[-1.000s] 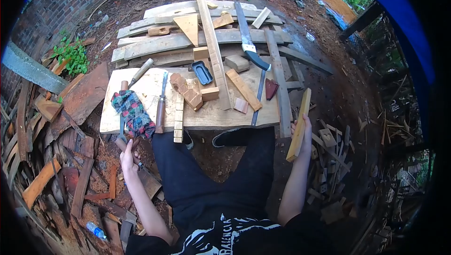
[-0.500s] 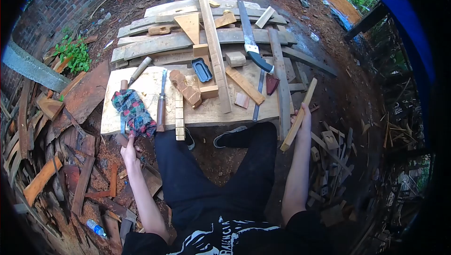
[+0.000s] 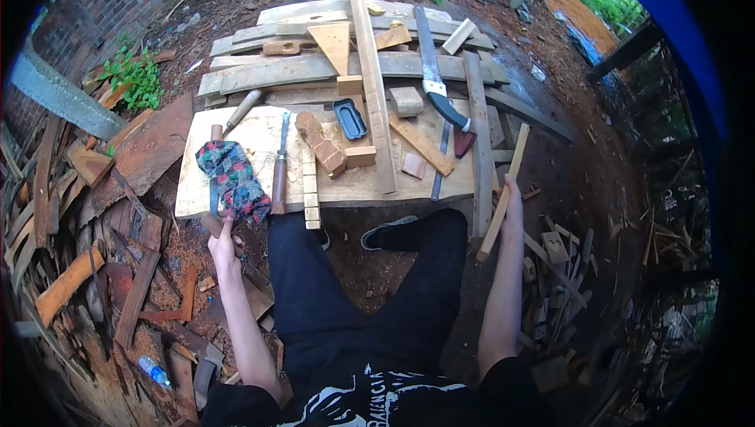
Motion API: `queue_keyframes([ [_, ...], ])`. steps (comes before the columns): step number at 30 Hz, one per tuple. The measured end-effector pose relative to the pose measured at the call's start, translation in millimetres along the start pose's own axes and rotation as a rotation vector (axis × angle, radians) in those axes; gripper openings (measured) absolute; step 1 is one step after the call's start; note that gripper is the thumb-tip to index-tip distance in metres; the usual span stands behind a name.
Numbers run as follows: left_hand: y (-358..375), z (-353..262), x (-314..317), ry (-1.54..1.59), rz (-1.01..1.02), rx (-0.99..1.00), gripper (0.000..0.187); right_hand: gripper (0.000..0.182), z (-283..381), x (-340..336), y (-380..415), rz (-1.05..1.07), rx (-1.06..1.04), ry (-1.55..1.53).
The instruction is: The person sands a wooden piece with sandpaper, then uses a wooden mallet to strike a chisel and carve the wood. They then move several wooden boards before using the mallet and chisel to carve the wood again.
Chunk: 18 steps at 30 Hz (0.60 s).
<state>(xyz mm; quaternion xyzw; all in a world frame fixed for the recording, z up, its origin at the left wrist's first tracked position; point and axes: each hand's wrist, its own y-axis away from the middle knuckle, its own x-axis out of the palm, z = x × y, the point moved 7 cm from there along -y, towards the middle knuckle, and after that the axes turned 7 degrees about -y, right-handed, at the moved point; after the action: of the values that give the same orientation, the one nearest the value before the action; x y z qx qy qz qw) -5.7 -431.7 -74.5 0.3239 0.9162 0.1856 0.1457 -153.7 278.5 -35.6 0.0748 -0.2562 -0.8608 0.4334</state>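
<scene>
Your right hand point(image 3: 511, 205) held a long thin pale wooden stick point(image 3: 503, 193) at the worktop's point(image 3: 252, 140) right edge. Your left hand point(image 3: 222, 244) gripped something by the colourful cloth bundle point(image 3: 232, 178). The stick probably needed laying flat next.

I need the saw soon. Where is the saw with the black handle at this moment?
In the head view the saw lies at the far right of the wooden boards, blade pointing away, its black handle beside the long upright plank and above the workboard.
</scene>
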Motion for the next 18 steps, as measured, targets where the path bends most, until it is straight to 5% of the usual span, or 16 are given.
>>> queue_keyframes([
  [2, 9.1, -3.8, -4.9, 0.013, -0.004, 0.021, 0.026, 0.047, 0.1, 8.8, 3.2, 0.000, -0.028, 0.115],
  [4, 16.4, -5.6, -7.0, -0.006, 0.023, 0.016, 0.025, 0.067, 25.3, 25.5, 22.3, -0.174, -0.463, 0.497],
  [12, 60.5, -9.4, -37.5, -0.205, -0.046, -0.012, 0.025, 0.069, 82.8, 158.7, 62.6, -0.080, -0.741, 0.775],
  [18, 74.2, -5.8, -43.2, -0.188, -0.035, 0.077, 0.023, 0.065, 89.7, 220.1, 17.0, -0.296, -0.827, 1.242],
])
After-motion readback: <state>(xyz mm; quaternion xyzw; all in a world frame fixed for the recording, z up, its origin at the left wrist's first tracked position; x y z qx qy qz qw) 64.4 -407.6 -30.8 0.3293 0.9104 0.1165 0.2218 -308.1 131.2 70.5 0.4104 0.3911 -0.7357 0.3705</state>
